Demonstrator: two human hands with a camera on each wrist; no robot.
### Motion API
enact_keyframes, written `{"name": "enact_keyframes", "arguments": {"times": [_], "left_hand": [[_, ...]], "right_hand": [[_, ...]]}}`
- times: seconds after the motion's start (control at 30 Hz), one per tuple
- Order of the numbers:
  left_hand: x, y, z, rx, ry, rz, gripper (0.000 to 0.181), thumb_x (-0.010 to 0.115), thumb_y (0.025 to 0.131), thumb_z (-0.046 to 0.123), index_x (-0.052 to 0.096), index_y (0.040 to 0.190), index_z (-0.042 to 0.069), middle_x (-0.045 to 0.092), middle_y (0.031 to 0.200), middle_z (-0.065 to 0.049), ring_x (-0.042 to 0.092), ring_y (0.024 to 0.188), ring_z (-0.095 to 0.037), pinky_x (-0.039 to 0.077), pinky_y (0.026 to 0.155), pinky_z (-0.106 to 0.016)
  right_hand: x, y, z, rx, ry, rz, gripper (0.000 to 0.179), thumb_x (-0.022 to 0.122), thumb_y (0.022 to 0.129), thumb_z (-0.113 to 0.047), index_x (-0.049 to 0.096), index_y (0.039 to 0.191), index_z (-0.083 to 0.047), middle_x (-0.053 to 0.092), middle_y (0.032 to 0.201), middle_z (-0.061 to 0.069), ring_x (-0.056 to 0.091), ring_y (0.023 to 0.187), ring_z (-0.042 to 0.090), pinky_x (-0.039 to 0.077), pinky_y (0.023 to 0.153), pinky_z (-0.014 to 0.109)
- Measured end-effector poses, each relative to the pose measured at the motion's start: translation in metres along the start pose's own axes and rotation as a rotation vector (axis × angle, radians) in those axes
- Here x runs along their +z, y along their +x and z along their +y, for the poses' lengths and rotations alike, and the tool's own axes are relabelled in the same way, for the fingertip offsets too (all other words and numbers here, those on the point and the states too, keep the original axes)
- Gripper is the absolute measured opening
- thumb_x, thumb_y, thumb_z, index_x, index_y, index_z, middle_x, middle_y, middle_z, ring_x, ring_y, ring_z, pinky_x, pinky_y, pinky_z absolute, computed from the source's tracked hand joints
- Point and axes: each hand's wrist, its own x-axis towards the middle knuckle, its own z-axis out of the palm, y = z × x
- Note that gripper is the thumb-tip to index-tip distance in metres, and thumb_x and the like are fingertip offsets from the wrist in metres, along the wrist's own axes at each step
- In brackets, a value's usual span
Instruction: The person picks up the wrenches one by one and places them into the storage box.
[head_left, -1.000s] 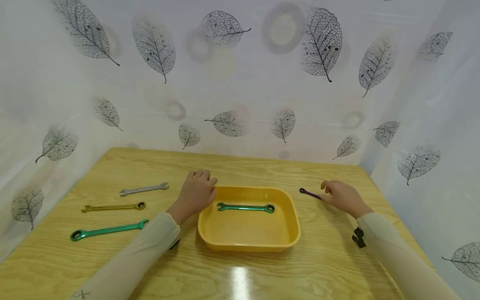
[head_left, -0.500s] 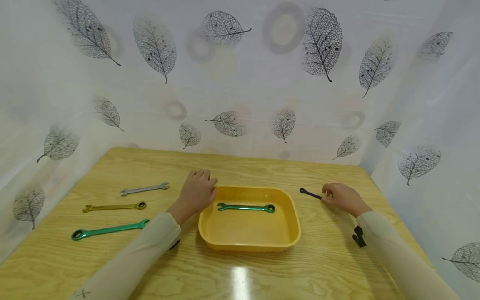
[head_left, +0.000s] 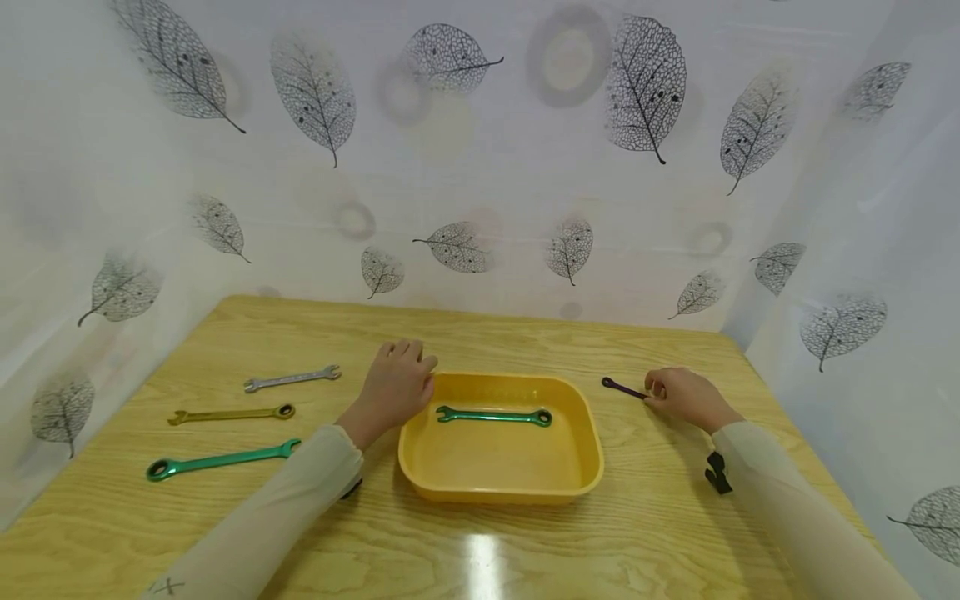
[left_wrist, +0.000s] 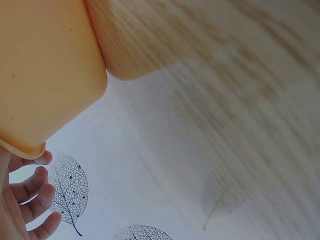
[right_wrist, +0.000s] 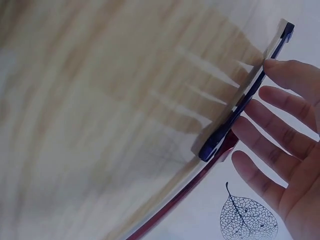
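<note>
My left hand (head_left: 392, 387) is at the back left corner of the yellow tray (head_left: 498, 493) and grips its rim, fingers outside; the thumb is hidden in the left wrist view. A green combination wrench (head_left: 493, 417) lies inside the tray. Off to the right, my right hand (head_left: 686, 398) pinches one end of a small purple wrench (head_left: 624, 388), whose ring end sticks out to the left. In the right wrist view that wrench (right_wrist: 245, 100) looks dark blue, with thumb and fingers against it.
Left of the tray lie a silver wrench (head_left: 292, 378), a gold wrench (head_left: 231, 414) and a larger green wrench (head_left: 223, 458) on the wooden table (head_left: 525, 550). A long dark red piece (right_wrist: 175, 200) shows beside the right hand. A leaf-patterned curtain (head_left: 480, 183) surrounds the table.
The right hand's thumb and fingers have come together around the end of the purple wrench. The left hand and tray stay put; the view shifts slightly.
</note>
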Motion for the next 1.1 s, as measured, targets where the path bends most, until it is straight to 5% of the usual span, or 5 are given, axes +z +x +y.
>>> {"name": "enact_keyframes", "arguments": {"times": [1.1], "left_hand": [[0.0018, 0.0007, -0.0003, -0.004, -0.016, -0.002, 0.01, 0.063, 0.083, 0.021, 0.064, 0.087, 0.012, 0.055, 0.082, -0.007, 0.054, 0.081, -0.024, 0.046, 0.08, -0.043]], "right_hand": [[-0.0011, -0.0029, 0.0071, -0.013, 0.158, -0.035, 0.013, 0.067, 0.081, -0.002, 0.071, 0.092, 0.001, 0.07, 0.085, 0.012, 0.062, 0.071, 0.017, 0.052, 0.065, 0.033]]}}
